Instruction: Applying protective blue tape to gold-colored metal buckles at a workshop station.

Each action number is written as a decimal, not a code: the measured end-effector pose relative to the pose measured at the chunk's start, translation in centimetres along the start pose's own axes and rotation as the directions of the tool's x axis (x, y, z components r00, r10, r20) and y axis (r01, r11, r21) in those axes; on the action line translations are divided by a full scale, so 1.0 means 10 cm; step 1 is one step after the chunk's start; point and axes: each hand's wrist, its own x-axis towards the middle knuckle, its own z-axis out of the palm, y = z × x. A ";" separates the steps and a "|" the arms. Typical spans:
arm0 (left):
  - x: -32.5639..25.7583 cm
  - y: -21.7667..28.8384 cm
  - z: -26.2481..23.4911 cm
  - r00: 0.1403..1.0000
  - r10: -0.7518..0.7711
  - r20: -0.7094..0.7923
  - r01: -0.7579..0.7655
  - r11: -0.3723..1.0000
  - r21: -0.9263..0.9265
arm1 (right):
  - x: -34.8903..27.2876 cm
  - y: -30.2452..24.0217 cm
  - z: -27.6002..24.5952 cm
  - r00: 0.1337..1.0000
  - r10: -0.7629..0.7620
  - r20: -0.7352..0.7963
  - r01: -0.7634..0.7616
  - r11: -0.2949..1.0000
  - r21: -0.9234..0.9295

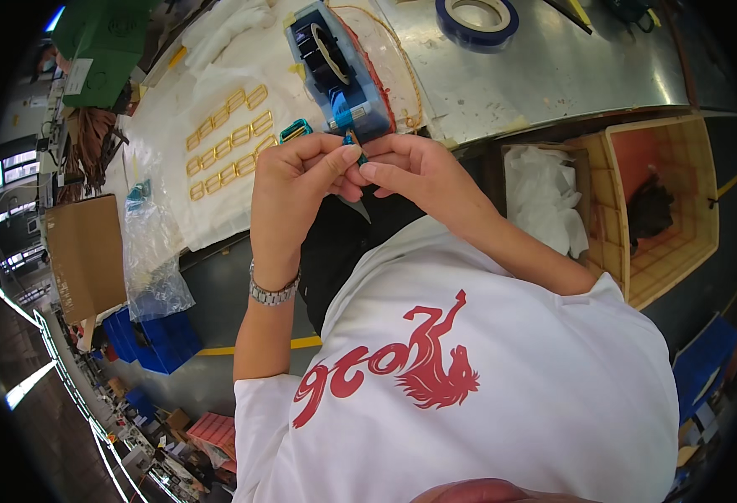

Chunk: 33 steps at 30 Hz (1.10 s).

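My left hand (295, 180) and my right hand (413, 172) meet fingertip to fingertip just below a blue tape dispenser (335, 67) that stands on the metal bench. Between the fingertips they pinch a small teal part (353, 144), mostly hidden by the fingers. A second teal part (295, 130) lies on the white sheet just left of the dispenser. Rows of small yellow frame-shaped parts (226, 138) lie on that white sheet (176, 180), further left. I wear a metal wristwatch (273, 292) on my left wrist.
A blue tape roll (476, 18) lies on the metal bench top (570, 75). A clear plastic bag (152, 251) hangs off the bench's left edge. A cardboard box (88, 256) and blue bins (155, 339) are at left; an orange crate (662, 210) and white cloth (544, 201) are at right.
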 end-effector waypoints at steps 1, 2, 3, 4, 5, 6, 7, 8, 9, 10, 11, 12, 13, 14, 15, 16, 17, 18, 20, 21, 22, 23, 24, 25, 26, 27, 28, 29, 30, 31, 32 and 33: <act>0.00 0.00 -0.01 1.000 0.000 0.000 0.000 1.000 0.003 | 0.02 0.01 -0.01 0.997 -0.079 -0.010 0.079 0.996 -0.052; 0.00 -0.01 -0.03 1.000 -0.007 0.005 0.007 1.000 -0.016 | 0.04 0.01 -0.01 0.987 -0.158 -0.015 0.156 0.982 -0.105; 0.00 -0.01 -0.04 1.000 -0.012 0.010 0.013 0.999 -0.036 | 0.05 -0.02 -0.02 0.987 -0.160 -0.014 0.157 0.982 -0.104; 0.00 0.00 -0.04 1.000 -0.012 0.008 0.012 0.999 -0.034 | 0.06 -0.05 -0.02 0.988 -0.157 -0.007 0.155 0.983 -0.102; 0.00 0.00 -0.04 1.000 -0.017 0.018 0.017 1.000 -0.018 | 0.07 -0.07 -0.01 0.988 -0.154 0.002 0.153 0.983 -0.100; 0.00 0.02 -0.05 0.999 -0.021 0.029 0.021 1.000 0.000 | 0.09 -0.07 -0.01 0.988 -0.157 0.003 0.157 0.983 -0.099; 0.01 0.03 -0.07 0.999 -0.019 0.027 0.019 1.000 0.003 | 0.10 -0.05 0.00 0.987 -0.161 -0.010 0.159 0.982 -0.099; 0.02 0.04 -0.09 0.998 -0.048 0.048 0.049 0.998 -0.026 | 0.11 -0.05 0.00 0.986 -0.165 -0.024 0.162 0.982 -0.100; 0.03 0.05 -0.11 0.995 -0.078 0.068 0.081 0.995 -0.054 | 0.10 -0.07 0.01 0.986 -0.166 -0.021 0.163 0.982 -0.098; 0.02 0.06 -0.12 0.995 -0.077 0.066 0.081 0.995 -0.053 | 0.08 -0.11 0.03 0.986 -0.164 -0.041 0.157 0.976 -0.149; 0.03 0.06 -0.14 0.992 -0.098 0.085 0.103 0.993 -0.061 | 0.05 -0.14 0.05 0.985 -0.164 -0.063 0.149 0.969 -0.199; 0.02 0.07 -0.15 0.988 -0.118 0.103 0.126 0.990 -0.070 | 0.03 -0.16 0.07 0.985 -0.163 -0.061 0.148 0.969 -0.197; 0.01 0.07 -0.15 0.988 -0.120 0.102 0.127 0.989 -0.069 | 0.01 -0.18 0.09 0.985 -0.157 -0.067 0.145 0.976 -0.160; 0.01 0.07 -0.15 0.984 -0.138 0.114 0.149 0.985 -0.087 | -0.01 -0.19 0.11 0.986 -0.150 -0.073 0.140 0.982 -0.123; 0.01 0.08 -0.16 0.980 -0.155 0.125 0.168 0.980 -0.106 | -0.03 -0.21 0.12 0.986 -0.151 -0.072 0.141 0.982 -0.123; 0.02 0.08 -0.18 0.980 -0.154 0.124 0.168 0.980 -0.106 | -0.05 -0.23 0.13 0.989 -0.126 -0.083 0.116 0.986 -0.117; 0.02 0.07 -0.21 0.971 -0.170 0.167 0.190 0.975 -0.112 | -0.07 -0.24 0.14 0.990 -0.101 -0.093 0.091 0.990 -0.111; 0.03 0.06 -0.22 0.959 -0.185 0.213 0.213 0.970 -0.117 | -0.08 -0.23 0.15 0.990 -0.102 -0.096 0.091 0.990 -0.110; 0.03 0.09 -0.18 0.962 -0.186 0.202 0.212 0.970 -0.119 | -0.10 -0.19 0.16 0.987 -0.118 -0.108 0.111 0.992 -0.065; 0.02 0.11 -0.17 0.964 -0.185 0.190 0.210 0.970 -0.123 | -0.09 -0.18 0.14 0.987 -0.118 -0.110 0.111 0.992 -0.064; 0.01 0.12 -0.16 0.964 -0.186 0.191 0.211 0.970 -0.122 | -0.07 -0.17 0.12 0.987 -0.125 -0.104 0.113 0.987 -0.111; 0.00 0.13 -0.15 0.970 -0.180 0.166 0.200 0.973 -0.115 | -0.05 -0.17 0.11 0.986 -0.132 -0.097 0.116 0.981 -0.158; -0.02 0.13 -0.15 0.975 -0.173 0.139 0.189 0.976 -0.109 | -0.04 -0.17 0.10 0.987 -0.131 -0.096 0.115 0.981 -0.158; -0.03 0.13 -0.15 0.975 -0.173 0.137 0.188 0.976 -0.109 | -0.02 -0.19 0.10 0.982 -0.174 -0.075 0.158 0.970 -0.186; -0.05 0.12 -0.15 0.977 -0.170 0.130 0.184 0.977 -0.107 | -0.01 -0.20 0.10 0.975 -0.216 -0.051 0.201 0.956 -0.214; -0.05 0.12 -0.15 0.979 -0.165 0.122 0.177 0.979 -0.104 | 0.00 -0.18 0.09 0.975 -0.219 -0.047 0.204 0.955 -0.215; -0.04 0.11 -0.15 0.980 -0.161 0.119 0.173 0.979 -0.104 | 0.02 -0.15 0.07 0.971 -0.234 -0.053 0.218 0.953 -0.211; -0.01 0.08 -0.16 0.981 -0.151 0.123 0.168 0.976 -0.136 | 0.04 -0.13 0.06 0.967 -0.249 -0.059 0.233 0.950 -0.207; 0.01 0.08 -0.16 0.982 -0.142 0.127 0.163 0.972 -0.169 | 0.07 -0.13 0.06 0.966 -0.252 -0.055 0.236 0.949 -0.208; 0.03 0.09 -0.17 0.983 -0.138 0.124 0.158 0.973 -0.169 | 0.11 -0.15 0.05 0.966 -0.256 -0.042 0.243 0.949 -0.202; 0.05 0.12 -0.19 0.985 -0.135 0.109 0.149 0.979 -0.141 | 0.14 -0.16 0.05 0.965 -0.260 -0.030 0.250 0.948 -0.196; 0.07 0.14 -0.21 0.987 -0.131 0.096 0.141 0.984 -0.113 | 0.16 -0.17 0.08 0.964 -0.264 -0.028 0.254 0.947 -0.196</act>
